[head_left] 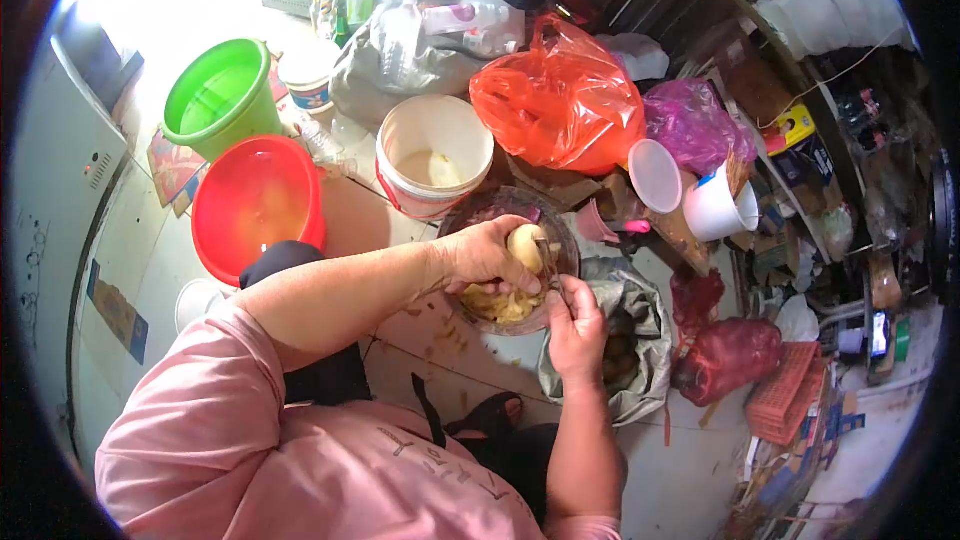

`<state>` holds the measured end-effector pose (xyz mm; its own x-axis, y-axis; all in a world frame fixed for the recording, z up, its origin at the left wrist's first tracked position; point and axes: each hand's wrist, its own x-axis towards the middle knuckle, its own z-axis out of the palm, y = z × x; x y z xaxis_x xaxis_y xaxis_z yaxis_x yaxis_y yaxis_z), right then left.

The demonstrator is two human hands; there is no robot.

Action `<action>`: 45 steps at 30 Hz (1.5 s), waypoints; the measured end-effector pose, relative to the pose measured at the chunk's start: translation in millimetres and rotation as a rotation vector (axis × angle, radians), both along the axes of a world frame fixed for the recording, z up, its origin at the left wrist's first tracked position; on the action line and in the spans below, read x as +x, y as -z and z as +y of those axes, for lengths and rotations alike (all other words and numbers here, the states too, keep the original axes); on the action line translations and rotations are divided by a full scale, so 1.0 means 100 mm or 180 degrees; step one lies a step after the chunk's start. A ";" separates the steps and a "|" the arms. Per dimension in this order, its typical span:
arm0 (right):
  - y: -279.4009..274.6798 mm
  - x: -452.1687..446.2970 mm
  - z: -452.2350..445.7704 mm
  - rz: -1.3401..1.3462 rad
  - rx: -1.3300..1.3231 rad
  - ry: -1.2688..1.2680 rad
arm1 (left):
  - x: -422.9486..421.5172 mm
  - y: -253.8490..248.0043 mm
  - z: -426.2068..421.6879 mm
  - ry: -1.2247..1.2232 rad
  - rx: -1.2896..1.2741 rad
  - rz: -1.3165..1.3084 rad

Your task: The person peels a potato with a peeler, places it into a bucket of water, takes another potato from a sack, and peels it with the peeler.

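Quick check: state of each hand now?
Left hand: closed, holding a pale potato-like piece.
Right hand: closed, holding a thin tool, apparently a peeler.

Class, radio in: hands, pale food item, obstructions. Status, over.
Left hand gripping pale food item. Right hand holding thin tool, type unclear. Item over basin. Grey sack close by right wrist.

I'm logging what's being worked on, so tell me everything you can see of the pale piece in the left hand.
The pale piece looks like a peeled potato: rounded, creamy yellow and smooth. The left hand grips it, partly covering it, so its full length is hidden. It is held over a round bowl containing pale yellow bits. A thin tool at the right hand overlaps its right side in view; whether they touch is unclear.
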<state>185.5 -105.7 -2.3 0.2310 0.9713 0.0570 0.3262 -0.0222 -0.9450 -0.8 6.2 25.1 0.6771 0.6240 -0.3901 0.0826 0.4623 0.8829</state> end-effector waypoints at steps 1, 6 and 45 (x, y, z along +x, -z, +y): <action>-0.03 -0.04 -0.03 -0.0117 0.0017 -0.0057 | -0.02 0.01 -0.01 0.0009 0.0064 -0.0036; -0.13 -0.16 -0.05 -0.1492 0.0811 -0.0375 | -0.12 0.05 -0.04 0.0117 0.0022 -0.0205; -0.15 -0.07 0.06 -0.2126 -0.0191 -0.0117 | -0.13 0.09 -0.15 0.0867 0.1473 0.1576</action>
